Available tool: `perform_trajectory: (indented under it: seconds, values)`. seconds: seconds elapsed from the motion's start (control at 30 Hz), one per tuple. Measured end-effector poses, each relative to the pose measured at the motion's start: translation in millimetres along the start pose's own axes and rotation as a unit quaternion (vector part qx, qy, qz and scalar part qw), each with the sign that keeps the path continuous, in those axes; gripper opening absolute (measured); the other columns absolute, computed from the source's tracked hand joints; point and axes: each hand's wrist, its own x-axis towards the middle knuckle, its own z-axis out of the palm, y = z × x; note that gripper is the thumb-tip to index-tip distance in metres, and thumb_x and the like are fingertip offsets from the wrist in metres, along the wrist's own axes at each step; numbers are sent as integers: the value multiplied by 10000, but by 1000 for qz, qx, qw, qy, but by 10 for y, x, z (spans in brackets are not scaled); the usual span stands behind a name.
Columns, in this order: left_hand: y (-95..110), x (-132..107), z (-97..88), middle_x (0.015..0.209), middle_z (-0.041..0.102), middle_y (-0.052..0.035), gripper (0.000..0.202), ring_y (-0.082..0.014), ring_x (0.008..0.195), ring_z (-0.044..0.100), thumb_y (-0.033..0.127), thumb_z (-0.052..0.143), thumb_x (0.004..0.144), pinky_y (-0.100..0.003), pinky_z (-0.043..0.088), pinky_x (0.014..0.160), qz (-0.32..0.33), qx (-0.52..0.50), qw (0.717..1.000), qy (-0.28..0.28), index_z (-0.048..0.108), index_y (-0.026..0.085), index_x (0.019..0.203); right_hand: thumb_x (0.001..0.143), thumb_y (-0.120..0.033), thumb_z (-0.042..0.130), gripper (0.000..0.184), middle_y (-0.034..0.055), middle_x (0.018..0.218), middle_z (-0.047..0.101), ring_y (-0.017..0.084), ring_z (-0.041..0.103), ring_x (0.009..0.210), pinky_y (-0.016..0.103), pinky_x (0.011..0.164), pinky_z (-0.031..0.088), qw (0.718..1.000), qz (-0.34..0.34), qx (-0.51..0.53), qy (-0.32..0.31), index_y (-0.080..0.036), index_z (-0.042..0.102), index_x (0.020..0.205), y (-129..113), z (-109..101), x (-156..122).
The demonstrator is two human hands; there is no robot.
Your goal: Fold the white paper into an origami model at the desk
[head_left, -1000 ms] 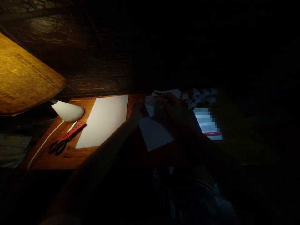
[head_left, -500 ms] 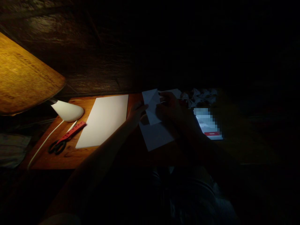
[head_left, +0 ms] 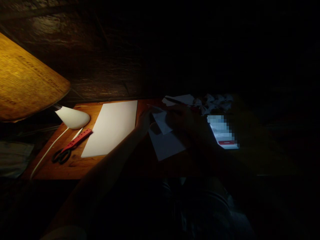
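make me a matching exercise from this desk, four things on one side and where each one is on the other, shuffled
Things
1. scissors
2. large white sheet
3. phone
4. small folded paper

Places
a. screen lit, right of the right hand
b. between the left hand and the right hand
c. flat on the table, right of the white lamp base
d. near the table's left edge, beside the red ruler

Pairs: 1-d, 2-c, 3-a, 4-b
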Motion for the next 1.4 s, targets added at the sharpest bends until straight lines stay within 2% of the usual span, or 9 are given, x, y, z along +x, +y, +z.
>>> perform_trajectory:
  seconds: [0.17, 0.3, 0.4, 0.57, 0.8, 0.93, 1.07, 1.2, 1.4]
  values:
    - [-16, 33, 27, 774, 751, -71, 568, -238, 785, 767, 774, 689, 886, -370, 634, 719, 3, 11, 1000, 0, 654, 225, 747, 839, -166, 677, 282, 59, 995, 824, 233, 734, 901, 401, 858, 583, 994, -58, -70, -55, -269, 883, 1002, -48, -71, 10]
    - [-60, 33, -2, 678, 698, -19, 391, -158, 612, 661, 523, 846, 795, -276, 535, 569, -8, 21, 999, 29, 636, 214, 681, 895, -255, 701, 176, 60, 993, 823, 236, 732, 920, 393, 864, 568, 994, -73, -56, -65, -262, 869, 948, -85, -55, 1]
    - [-32, 1, -7, 635, 660, -1, 328, -141, 579, 624, 419, 823, 788, -262, 511, 553, -22, 11, 999, 29, 612, 208, 649, 937, -356, 715, 168, 64, 994, 817, 230, 730, 917, 371, 840, 561, 998, -44, -9, -40, -242, 836, 963, -81, -12, -12]
    - [49, -61, 35, 650, 667, 1, 313, -132, 579, 623, 408, 855, 783, -241, 476, 537, -12, 38, 999, 5, 655, 186, 689, 905, -356, 769, 146, 55, 905, 795, 220, 710, 835, 343, 767, 543, 999, 13, 4, -46, -211, 787, 918, -88, -5, -10]
    - [52, -84, 13, 667, 720, -26, 246, -145, 603, 657, 332, 883, 796, -239, 479, 540, -9, 101, 995, 2, 727, 166, 704, 898, -294, 756, 120, 42, 837, 786, 219, 706, 798, 343, 748, 539, 997, 48, -14, -63, -218, 765, 806, -182, -48, -7]
    - [2, -64, 16, 700, 734, -25, 238, -147, 610, 665, 335, 895, 788, -241, 486, 539, -1, 46, 999, 3, 729, 173, 735, 899, -325, 736, 146, 45, 865, 792, 209, 706, 821, 340, 772, 546, 996, 60, 22, -67, -213, 753, 807, -190, -28, 9]
    - [-19, 13, -31, 705, 697, -15, 318, -174, 667, 702, 407, 929, 783, -270, 550, 606, 22, -37, 998, 40, 695, 191, 795, 900, -392, 746, 176, 38, 953, 804, 209, 705, 845, 325, 740, 549, 990, 99, 78, -61, -230, 747, 968, -225, -48, 3]
    - [15, 62, -62, 762, 716, -20, 374, -207, 770, 751, 459, 931, 768, -313, 614, 701, 37, -86, 994, 64, 670, 200, 833, 841, -382, 820, 188, 47, 907, 781, 227, 692, 833, 321, 697, 526, 989, 128, 23, -73, -237, 708, 883, -280, -96, -23]
    - [31, -47, 49, 862, 791, -69, 389, -246, 790, 777, 299, 979, 601, -352, 633, 711, -31, -77, 996, 25, 724, 165, 862, 797, -299, 747, 177, -5, 779, 660, 187, 597, 713, 309, 641, 462, 992, 128, -14, 6, -234, 629, 913, -154, -33, 4]
